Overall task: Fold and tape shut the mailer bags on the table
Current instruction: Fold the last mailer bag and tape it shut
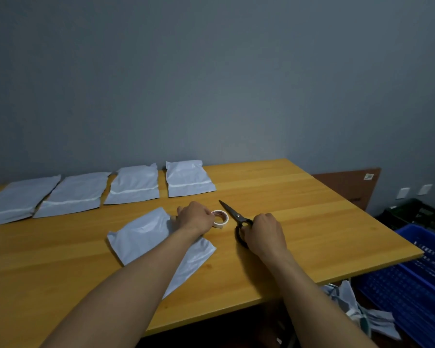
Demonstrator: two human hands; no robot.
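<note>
- Left hand (pixel 195 217): fingers are curled against the rim of the tape roll (pixel 220 218) and hold it at its 9 o'clock side. The roll lies flat on the table (pixel 299 197), hole upward.
- Right hand (pixel 264 233): fingers are closed over the black handles of the scissors (pixel 236 217). The blades are together, and the long axis runs 5 to 11 o'clock with the tip at 11.
- Both forearms are bare and extended forward, palms down. The left forearm crosses the open mailer bag (pixel 146 237).
- That bag lies flat at 9 o'clock of the roll, skewed, with its long axis roughly 11 to 5 o'clock.
- Four folded bags (pixel 133 184) sit in a row along the far edge, at 10 to 12 o'clock.
- A blue crate (pixel 412 285) is on the floor at 4 o'clock.
</note>
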